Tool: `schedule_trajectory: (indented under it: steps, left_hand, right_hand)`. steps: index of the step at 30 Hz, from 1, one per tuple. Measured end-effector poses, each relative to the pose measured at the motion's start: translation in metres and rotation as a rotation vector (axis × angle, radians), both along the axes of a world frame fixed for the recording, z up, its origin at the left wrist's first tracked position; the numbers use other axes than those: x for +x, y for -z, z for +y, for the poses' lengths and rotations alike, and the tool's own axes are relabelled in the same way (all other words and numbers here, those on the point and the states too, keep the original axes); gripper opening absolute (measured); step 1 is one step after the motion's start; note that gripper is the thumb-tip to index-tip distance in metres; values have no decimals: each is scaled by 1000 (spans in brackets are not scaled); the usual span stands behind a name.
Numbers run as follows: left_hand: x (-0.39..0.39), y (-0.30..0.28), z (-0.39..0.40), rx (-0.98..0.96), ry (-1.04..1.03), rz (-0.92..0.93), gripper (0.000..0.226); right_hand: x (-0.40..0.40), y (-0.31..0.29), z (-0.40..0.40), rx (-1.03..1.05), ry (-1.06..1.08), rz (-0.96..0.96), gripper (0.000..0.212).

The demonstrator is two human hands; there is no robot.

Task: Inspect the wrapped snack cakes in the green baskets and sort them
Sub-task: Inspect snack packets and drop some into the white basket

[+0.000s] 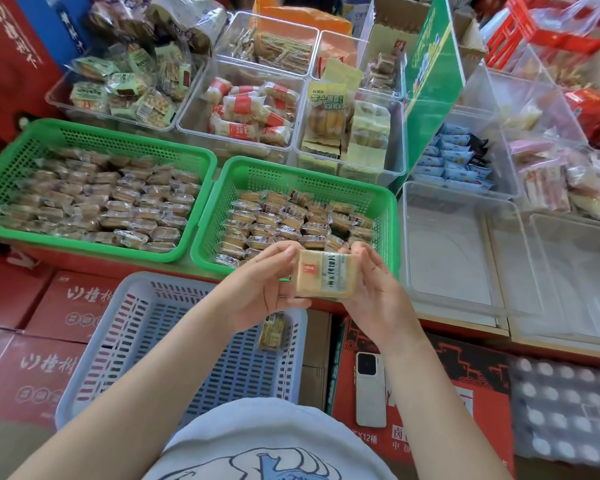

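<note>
One wrapped snack cake (324, 275) was pinched between left hand (262, 289) and right hand (371, 289) — a slippery wrapper could have dropped it unsorted into the grey basket (125, 341).

1. Bright green, perforated with small holes: left basket (94, 133) and right basket (378, 199).
2. Pale lavender-blue, slotted: near basket (125, 334).
3. Beige with red square label: held snack cake (324, 275).
4. Red with white lettering: cartons (32, 368).
5. White: phone (370, 389).
</note>
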State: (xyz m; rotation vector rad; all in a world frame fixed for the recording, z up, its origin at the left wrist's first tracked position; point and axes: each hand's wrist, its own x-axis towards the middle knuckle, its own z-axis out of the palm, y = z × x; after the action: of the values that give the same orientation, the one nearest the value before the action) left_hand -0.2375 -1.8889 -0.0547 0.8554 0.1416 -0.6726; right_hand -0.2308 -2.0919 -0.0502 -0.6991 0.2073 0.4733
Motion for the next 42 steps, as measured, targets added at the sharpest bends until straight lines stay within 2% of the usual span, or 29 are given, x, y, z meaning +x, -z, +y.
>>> schedule_trajectory:
  steps: [2, 5, 7, 10, 11, 14, 17, 19, 21, 23, 26, 29, 31, 34, 37, 40, 42]
  left_hand:
    - [4, 4, -3, 0, 21, -23, 13]
    - [15, 14, -6, 52, -31, -24, 9]
    - [24, 22, -6, 121, -89, -11, 8]
    - [37, 39, -8, 273, -180, 33, 13]
    - [41, 44, -10, 323, -200, 59, 17]
    - [52, 60, -14, 558, -189, 58, 26]
    - [57, 81, -13, 993, -67, -206, 23]
    - [60, 97, -12, 1256, 109, -448, 32]
    - [63, 112, -13, 1441, 341, -621, 44]
    - [65, 125, -14, 1570, 557, -697, 56]
    - [66, 139, -14, 1641, 660, -701, 68]
    - [67, 143, -12, 1676, 663, -709, 84]
    - [68, 145, -11, 1691, 676, -718, 75]
    - [70, 145, -10, 1703, 689, -747, 71]
    - [75, 145, -11, 1717, 623, -798, 82]
    - [83, 150, -14, 1708, 511, -812, 84]
    - [88, 153, -17, 1700, 523, -797, 82]
  right_hand:
    - [7, 9, -1, 40, 35, 89, 13]
    - [17, 22, 0, -34, 51, 168, 12]
    - [23, 28, -1, -204, 6, 175, 17]
    - [31, 37, -3, -515, -215, 140, 45]
    - [34, 41, -4, -631, -280, 109, 47]
    - [49, 56, -11, -966, -268, 28, 31]
    - [68, 63, -21, -1186, -115, -29, 20]
    - [80, 68, -25, -1229, -26, -16, 20]
    - [89, 75, -25, -1235, -11, -40, 23]
    - [95, 85, -19, -1256, -36, -118, 25]
    - [100, 102, -5, -1321, -121, -234, 25]
    - [103, 121, -2, -1533, -252, -427, 25]
    - [103, 130, -3, -1710, -310, -649, 28]
    - [102, 135, 0, -1813, -273, -845, 34]
    - [105, 139, 3, -1846, -270, -882, 32]
    - [108, 143, 6, -1869, -328, -915, 20]
    - [108, 143, 7, -1882, -374, -936, 20]
